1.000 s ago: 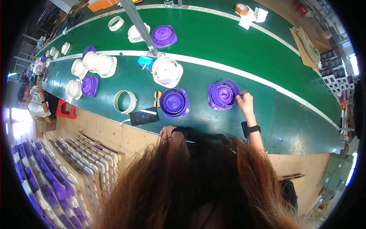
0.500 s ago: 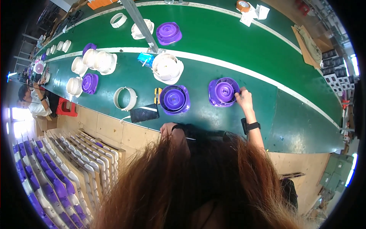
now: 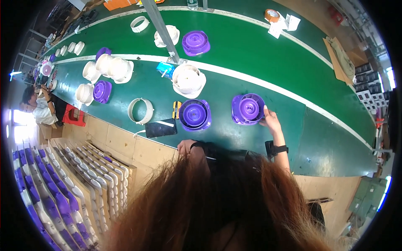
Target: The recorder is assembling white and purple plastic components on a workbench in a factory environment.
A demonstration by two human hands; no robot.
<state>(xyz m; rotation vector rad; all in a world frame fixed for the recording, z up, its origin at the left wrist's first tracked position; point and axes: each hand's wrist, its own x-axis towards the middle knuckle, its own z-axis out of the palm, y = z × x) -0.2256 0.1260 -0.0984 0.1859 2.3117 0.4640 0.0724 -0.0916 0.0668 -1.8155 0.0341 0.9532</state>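
A round purple plastic housing with concentric rings inside [image 3: 249, 108] sits on the dark green work surface [image 3: 218, 85], the person's right hand [image 3: 271, 120] at its right rim. The thumb lies against that rim and the other fingers bend in toward the outer wall just below — whether they pinch it, I cannot tell. A black wristband [image 3: 277, 149] circles the right wrist. The left hand [image 3: 185, 147] is down and left of the purple housing, at the table's near edge, fingers curled in; I cannot tell whether they close on anything.

Left of the purple housing stands a second round purple plastic housing [image 3: 195, 114]. Farther left along that side are a small yellow-and-black tool [image 3: 177, 110], a flat black rectangular device [image 3: 161, 129] and an open white plastic ring [image 3: 149, 111] — all apart from the purple housing.
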